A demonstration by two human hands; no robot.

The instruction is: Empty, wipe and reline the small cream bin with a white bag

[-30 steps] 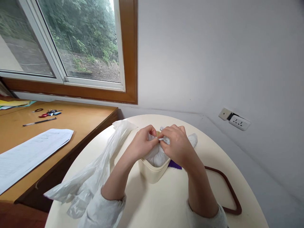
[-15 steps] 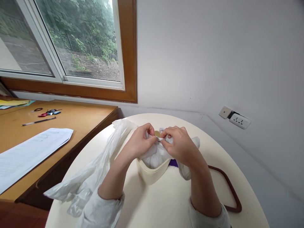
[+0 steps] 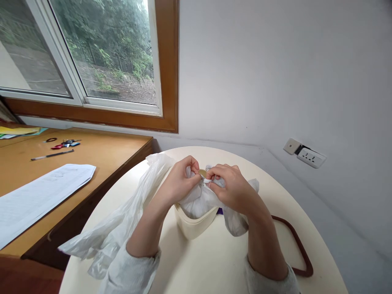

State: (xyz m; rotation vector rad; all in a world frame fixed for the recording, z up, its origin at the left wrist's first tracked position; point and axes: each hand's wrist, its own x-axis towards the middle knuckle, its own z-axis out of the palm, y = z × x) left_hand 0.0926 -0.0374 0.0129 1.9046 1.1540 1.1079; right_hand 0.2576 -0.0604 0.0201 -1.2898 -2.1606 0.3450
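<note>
A cream bin stands on the round table, with a white plastic bag bunched inside its mouth. My left hand pinches the bag's gathered plastic above the bin, thumb against curled fingers. Close beside it, my right hand grips a small twisted end of the same bag between thumb and fingers. Loose plastic from the bag hangs over the bin's right side, under my right wrist. A bit of something purple shows behind the bin's right edge, mostly hidden.
Another crumpled white plastic bag lies along the left of the round table. On the right rests a brown frame-like ring. The wooden desk at left holds papers, a pen and keys.
My fingertips have shifted slightly apart at the gathered plastic, and a small white end now shows at the right thumb. The hanging plastic at right has moved a little left and down.
</note>
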